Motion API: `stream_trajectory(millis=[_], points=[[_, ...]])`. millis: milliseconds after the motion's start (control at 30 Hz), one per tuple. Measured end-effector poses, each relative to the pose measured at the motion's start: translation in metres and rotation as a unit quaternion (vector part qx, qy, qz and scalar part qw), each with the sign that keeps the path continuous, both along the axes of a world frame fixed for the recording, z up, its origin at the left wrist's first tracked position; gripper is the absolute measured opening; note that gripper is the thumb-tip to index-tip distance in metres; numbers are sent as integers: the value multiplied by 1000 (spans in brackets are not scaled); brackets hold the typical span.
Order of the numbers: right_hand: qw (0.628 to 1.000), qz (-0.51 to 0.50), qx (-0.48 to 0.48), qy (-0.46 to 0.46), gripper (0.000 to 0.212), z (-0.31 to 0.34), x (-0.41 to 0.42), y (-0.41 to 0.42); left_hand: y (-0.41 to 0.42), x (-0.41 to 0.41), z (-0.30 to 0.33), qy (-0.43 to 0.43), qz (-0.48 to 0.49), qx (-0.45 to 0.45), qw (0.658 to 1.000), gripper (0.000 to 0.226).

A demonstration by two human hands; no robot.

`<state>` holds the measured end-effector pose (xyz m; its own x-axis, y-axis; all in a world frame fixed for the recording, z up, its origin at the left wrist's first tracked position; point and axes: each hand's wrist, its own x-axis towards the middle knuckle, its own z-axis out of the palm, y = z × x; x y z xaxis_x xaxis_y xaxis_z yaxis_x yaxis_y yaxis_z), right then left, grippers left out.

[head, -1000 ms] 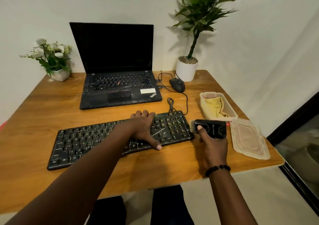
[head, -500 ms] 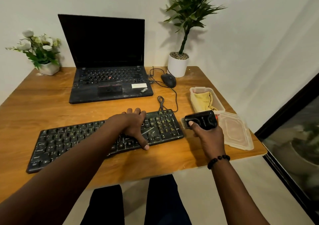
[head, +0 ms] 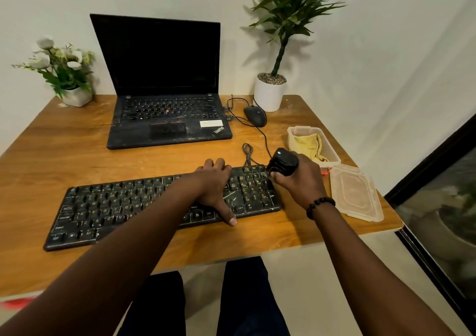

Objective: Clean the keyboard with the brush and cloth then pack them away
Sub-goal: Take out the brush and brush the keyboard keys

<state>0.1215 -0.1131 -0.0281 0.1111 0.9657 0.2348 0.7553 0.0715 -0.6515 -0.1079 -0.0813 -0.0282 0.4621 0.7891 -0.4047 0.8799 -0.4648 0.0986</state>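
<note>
While my left hand point(head: 213, 181) lies flat on the keyboard point(head: 123, 206) to steady it, my right hand point(head: 300, 181) grips the brush point(head: 283, 161) at its right keys.

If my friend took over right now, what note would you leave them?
Left hand rests flat on the dusty black keyboard, steadying it. Right hand holds the black handheld brush, its lower end down at the keyboard's right end.
Yellow cloth lies in the open clear plastic box; its clear lid lies beside it.
Done: brush taken out.
Left: brush the keys, wipe with cloth, pack both, close the lid.
</note>
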Motion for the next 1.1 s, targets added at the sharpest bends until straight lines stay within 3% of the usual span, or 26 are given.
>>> stream_trajectory(millis=[100,200,333,433,533,733,833,1000,1100], points=[[1000,20,-12,3,34,3,-1,6,0,2,1,7,1,0,1000,146],[998,5,-8,-60,35,4,5,15,0,-1,1,-10,8,-2,1000,145],[998,38,-45,-13,37,10,7,14,0,-1,-1,-12,9,-4,1000,146],[993,52,-44,-97,38,11,8,15,1,-1,-1,-18,11,-7,1000,146],[994,46,-37,-97,35,16,8,15,0,-3,-2,-23,13,-9,1000,146],[976,121,-133,-122,44,29,15,3,-2,-4,-2,-28,7,1,1000,144],[992,77,-63,-72,38,27,11,0,-1,-4,-2,-28,11,0,1000,144],[980,112,-138,-93,42,24,11,-4,-3,-3,-2,-26,11,4,1000,144],[994,56,-93,-27,37,23,17,-11,-3,0,0,-25,11,4,1000,144]])
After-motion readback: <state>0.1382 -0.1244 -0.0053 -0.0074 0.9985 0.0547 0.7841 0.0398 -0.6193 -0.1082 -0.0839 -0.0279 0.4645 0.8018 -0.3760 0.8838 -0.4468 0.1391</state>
